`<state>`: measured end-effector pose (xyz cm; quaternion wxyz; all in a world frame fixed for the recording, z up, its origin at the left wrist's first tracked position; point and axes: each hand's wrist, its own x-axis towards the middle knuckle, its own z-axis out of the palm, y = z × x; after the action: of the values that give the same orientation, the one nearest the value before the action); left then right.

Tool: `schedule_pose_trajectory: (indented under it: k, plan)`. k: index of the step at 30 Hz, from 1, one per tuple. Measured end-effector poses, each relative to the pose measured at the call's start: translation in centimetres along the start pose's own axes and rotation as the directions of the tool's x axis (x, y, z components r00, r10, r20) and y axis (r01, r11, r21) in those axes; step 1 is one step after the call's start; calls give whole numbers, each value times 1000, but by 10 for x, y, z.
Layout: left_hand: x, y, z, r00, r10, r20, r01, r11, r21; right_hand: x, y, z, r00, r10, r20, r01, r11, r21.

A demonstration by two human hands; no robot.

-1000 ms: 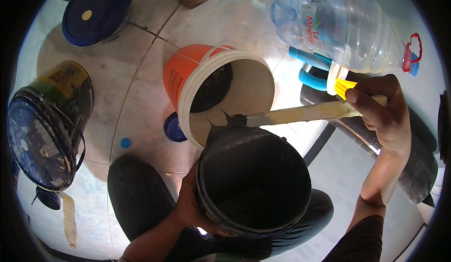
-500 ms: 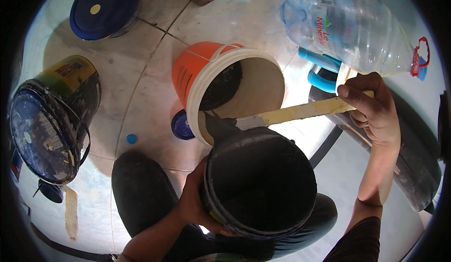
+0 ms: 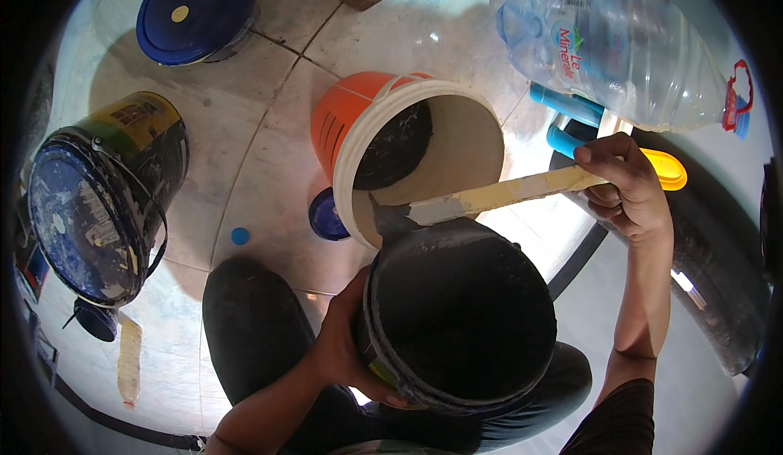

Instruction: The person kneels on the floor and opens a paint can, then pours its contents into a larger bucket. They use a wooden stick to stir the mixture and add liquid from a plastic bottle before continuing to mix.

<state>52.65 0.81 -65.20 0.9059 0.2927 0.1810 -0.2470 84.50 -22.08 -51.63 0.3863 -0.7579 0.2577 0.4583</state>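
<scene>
My left hand (image 3: 347,341) is wrapped around the left side of a dark bucket (image 3: 461,316), which is tilted over my crossed legs with its mouth facing up at me. The inside is coated dark grey. My right hand (image 3: 628,184) grips the far end of a flat, pale wooden stick (image 3: 506,192), fingers closed over it. The stick's smeared end lies at the dark bucket's upper left rim, beside dark grey paste (image 3: 395,217). Just beyond, an orange bucket (image 3: 330,122) with a white rim is tipped towards me, holding dark material at its bottom.
A blue-lidded tub (image 3: 196,14) and a smeared black bucket (image 3: 106,210) are on the left. Blue caps and a small bottle (image 3: 129,365) lie on the tiles. A large clear water bottle (image 3: 620,47), blue tubing and a yellow piece (image 3: 667,169) are at right.
My right hand has shifted slightly left and down with the stick, uncovering the yellow piece behind it. The stick's end has moved closer against the rim. My left hand keeps its hold.
</scene>
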Motion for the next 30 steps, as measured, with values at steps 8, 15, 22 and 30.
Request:
schedule_pose_trajectory:
  k: [8,15,22,30]
  plan:
    - [3,2,1,999,40,16,-40,999,3,0,2,1,999,21,29,-22,1000,12]
    - [1,1,-1,1000,3,11,-3,1000,12,-3,27,-10,997,68,-36,-64,993,104]
    - [1,-2,0,999,30,16,-30,1000,8,-14,54,-13,992,1,-122,11,996,93]
    - [-2,1,4,997,-66,-26,65,996,-56,-31,99,-18,866,-465,-181,417,874,-249]
